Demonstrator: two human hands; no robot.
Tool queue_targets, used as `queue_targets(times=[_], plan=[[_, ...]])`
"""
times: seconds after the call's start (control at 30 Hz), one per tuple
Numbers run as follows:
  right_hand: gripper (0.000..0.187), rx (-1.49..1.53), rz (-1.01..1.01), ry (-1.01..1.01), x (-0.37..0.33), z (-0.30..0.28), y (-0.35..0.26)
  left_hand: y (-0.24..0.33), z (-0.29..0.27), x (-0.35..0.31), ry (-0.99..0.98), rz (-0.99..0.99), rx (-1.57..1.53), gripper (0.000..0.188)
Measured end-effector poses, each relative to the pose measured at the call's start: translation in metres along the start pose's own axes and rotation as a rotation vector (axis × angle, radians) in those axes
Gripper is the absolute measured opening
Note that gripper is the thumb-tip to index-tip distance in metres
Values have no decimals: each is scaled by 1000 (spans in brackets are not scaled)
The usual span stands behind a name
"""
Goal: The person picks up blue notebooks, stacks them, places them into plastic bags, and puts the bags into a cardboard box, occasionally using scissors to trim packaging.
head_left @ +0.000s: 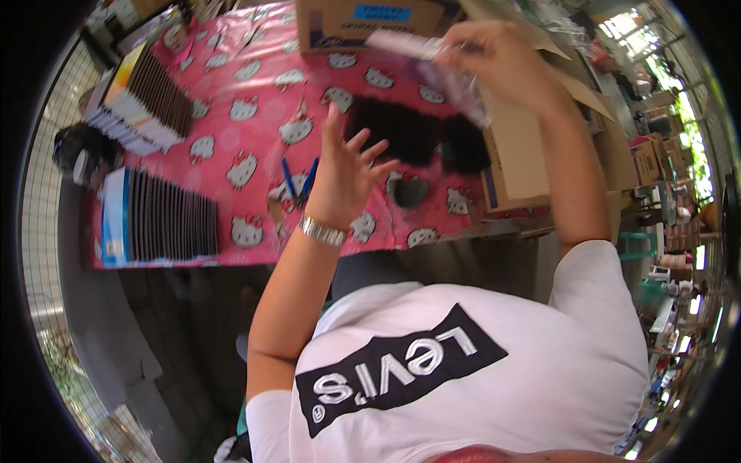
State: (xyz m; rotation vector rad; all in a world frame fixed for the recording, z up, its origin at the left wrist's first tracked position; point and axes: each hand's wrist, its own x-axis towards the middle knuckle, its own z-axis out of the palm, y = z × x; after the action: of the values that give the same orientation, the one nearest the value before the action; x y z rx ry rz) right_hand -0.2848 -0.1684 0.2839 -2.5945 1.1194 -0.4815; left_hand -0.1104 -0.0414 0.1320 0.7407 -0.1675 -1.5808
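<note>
My left hand (pixel 345 176) is raised over the pink tablecloth (pixel 220 116), its fingers spread and holding nothing. A metal-banded watch (pixel 323 231) circles that wrist. Higher and to the right, my right hand (pixel 498 65) is closed on a crumpled clear plastic bag (pixel 463 92), whose pale flat end sticks out to the left. Below the bag lie a wide black fuzzy piece (pixel 394 133) and a smaller black fuzzy piece (pixel 465 147). Just left of my left hand sits a blue-handled cutting tool (pixel 290 181), partly hidden. A dark grey rounded object (pixel 407 191) rests to its right.
Two stacks of black spiral-bound notebooks, one farther back (pixel 150 96) and one nearer (pixel 174 216), stand on the left. A cardboard box (pixel 370 27) is at the far edge. Another open cardboard box (pixel 517 154) stands right, under my right forearm.
</note>
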Motion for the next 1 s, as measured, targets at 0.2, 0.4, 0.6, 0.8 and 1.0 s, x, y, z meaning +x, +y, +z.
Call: queue_targets(times=[0.2,0.4,0.6,0.8,1.0], plan=[[6,832,-25,-190,-48,110,-96,-2,-60,-45,-128,-58,-308,59],[8,420,-564,0,-85,121,-156,-5,-106,-109,41,18,-420,65],[17,30,-587,11,-103,148,-180,-5,-121,-128,-116,66,-438,84],[30,211,-471,-206,-103,143,-188,-10,-130,-133,-364,4,-592,94],[24,422,-425,-333,-98,138,-193,-13,-130,-134,-503,-63,-752,96]])
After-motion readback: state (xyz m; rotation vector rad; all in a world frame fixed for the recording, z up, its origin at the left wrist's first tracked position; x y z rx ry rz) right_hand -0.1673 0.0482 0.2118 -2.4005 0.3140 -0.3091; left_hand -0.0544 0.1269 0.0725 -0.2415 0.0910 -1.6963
